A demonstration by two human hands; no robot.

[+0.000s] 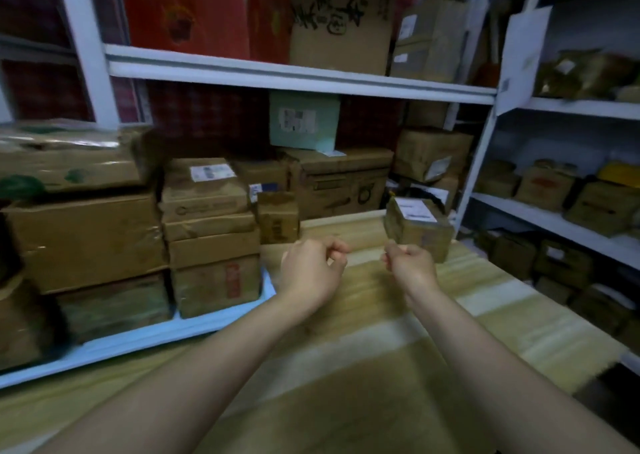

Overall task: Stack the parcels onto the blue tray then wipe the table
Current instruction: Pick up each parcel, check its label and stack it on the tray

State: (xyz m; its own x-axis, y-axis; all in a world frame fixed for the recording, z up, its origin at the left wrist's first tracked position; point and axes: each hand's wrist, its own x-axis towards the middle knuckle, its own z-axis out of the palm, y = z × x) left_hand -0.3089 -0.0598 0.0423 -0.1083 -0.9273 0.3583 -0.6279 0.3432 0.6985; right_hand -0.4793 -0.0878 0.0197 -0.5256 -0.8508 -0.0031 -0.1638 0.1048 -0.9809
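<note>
A small parcel (419, 226) sits right of centre on the table (346, 367), just beyond the right hand (410, 263), which is nearer than the left hand (311, 270). Both hands are curled, holding nothing. The blue tray (138, 346), stacked with parcels, lies at the left

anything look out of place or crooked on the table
One small labelled parcel sits alone near the far right edge of the table, turned askew to it, while other parcels are stacked on the blue tray. Nothing looks spilled.
</note>
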